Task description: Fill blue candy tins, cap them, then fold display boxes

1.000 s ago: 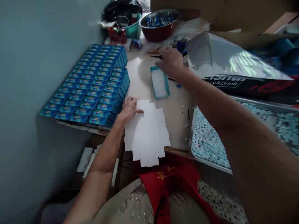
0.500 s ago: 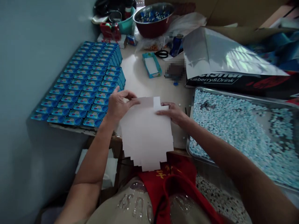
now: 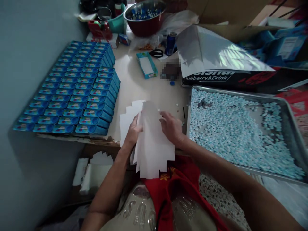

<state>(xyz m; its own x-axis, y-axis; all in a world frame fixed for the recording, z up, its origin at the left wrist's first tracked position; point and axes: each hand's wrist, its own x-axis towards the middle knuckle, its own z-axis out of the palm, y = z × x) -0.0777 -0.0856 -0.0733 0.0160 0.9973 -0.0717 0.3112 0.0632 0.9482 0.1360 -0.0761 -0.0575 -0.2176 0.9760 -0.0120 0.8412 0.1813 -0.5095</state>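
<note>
A stack of white die-cut card sheets [image 3: 155, 144] with stepped edges is spread over the table's front edge and above my lap. My left hand [image 3: 133, 133] is closed round part of the stack, its thumb on top. Some sheets fan out to the left beneath that hand, and the upper ones bow upward along the middle. At the stack's right side is my right hand [image 3: 171, 126], its fingers loosely bent and apart, slightly blurred. These fingertips are close to the sheets' edge; whether they touch it is hard to see.
Rows of blue packs [image 3: 72, 86] stand at left. A metal tray [image 3: 240, 93] of pale blue pieces lies at right. Behind are a small open box [image 3: 146, 65], scissors [image 3: 156, 53], a blue can [image 3: 170, 43], a steel bowl [image 3: 145, 27] and a black carton [image 3: 216, 78].
The stack has been fanned and bowed, with sheets now showing to the left. My left hand has moved down to its middle; my right hand has loosened from the upper right edge. The view has shifted.
</note>
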